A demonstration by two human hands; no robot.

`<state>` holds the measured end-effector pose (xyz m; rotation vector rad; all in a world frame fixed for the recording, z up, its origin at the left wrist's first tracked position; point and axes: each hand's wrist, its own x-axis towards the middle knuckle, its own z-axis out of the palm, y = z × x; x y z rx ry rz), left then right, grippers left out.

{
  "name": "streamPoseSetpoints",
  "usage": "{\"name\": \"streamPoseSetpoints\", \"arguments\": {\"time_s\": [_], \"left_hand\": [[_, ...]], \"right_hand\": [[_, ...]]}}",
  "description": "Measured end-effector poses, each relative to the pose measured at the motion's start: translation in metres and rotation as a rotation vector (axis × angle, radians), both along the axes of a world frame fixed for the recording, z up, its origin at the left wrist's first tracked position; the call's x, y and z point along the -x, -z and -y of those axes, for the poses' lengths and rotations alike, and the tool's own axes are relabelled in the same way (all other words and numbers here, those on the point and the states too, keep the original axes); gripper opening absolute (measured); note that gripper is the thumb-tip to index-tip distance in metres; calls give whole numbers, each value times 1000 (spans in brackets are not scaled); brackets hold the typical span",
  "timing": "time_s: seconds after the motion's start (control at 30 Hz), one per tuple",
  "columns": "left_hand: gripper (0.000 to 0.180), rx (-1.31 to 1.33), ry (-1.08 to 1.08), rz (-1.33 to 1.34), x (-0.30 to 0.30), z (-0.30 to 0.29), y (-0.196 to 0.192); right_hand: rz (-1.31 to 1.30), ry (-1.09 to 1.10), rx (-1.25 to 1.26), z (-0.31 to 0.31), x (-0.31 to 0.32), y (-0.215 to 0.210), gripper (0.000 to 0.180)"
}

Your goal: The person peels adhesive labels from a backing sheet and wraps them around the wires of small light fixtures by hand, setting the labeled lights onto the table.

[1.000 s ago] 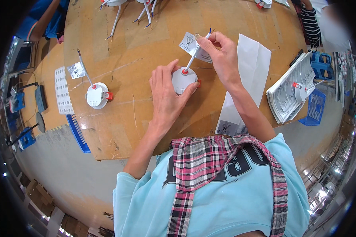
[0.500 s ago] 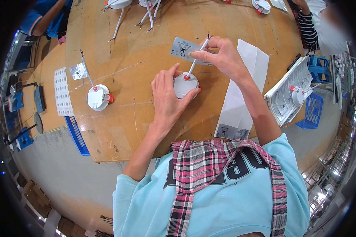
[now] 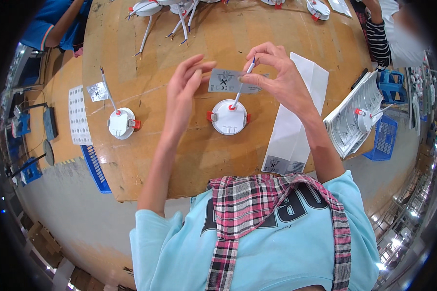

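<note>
In front of me a round white downlight (image 3: 229, 122) lies on the table, with red-tipped spring clips at its sides. Its white cable (image 3: 236, 100) rises from a red grommet. My right hand (image 3: 277, 72) pinches a silver printed label (image 3: 220, 85) against the upper part of that cable, the label sticking out to the left. My left hand (image 3: 183, 85) is raised beside the label's left end, fingers apart and holding nothing; whether a fingertip touches the label I cannot tell. Further left stands another downlight (image 3: 121, 125) with a silver label (image 3: 98, 91) on its cable.
A white backing strip (image 3: 289, 121) with labels at its near end lies by my right forearm. Right of it, a stack of label sheets (image 3: 347, 119) carries a downlight (image 3: 365, 121). More downlights (image 3: 148, 8) sit at the far edge. Co-workers' arms (image 3: 65, 24) show at both far corners.
My left hand has let go of the downlight and moved up and left beside the label. My right hand still holds the label at the cable, slightly lower.
</note>
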<state>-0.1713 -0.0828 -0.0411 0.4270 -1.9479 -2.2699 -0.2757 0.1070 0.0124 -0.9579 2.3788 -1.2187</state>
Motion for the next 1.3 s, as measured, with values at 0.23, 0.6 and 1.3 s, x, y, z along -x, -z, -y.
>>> {"name": "streamPoseSetpoints", "arguments": {"time_s": [0.23,0.6,1.3], "left_hand": [[46,-497,530,184,53,-4,1],[44,-524,641,104,60,-9,15],[17,-440,287,56,38,5,6]], "right_hand": [[-2,-93,116,3,-4,-6,17],[-114,-59,99,-4,-5,-3,18],[283,278,528,6,-29,21,12]]}}
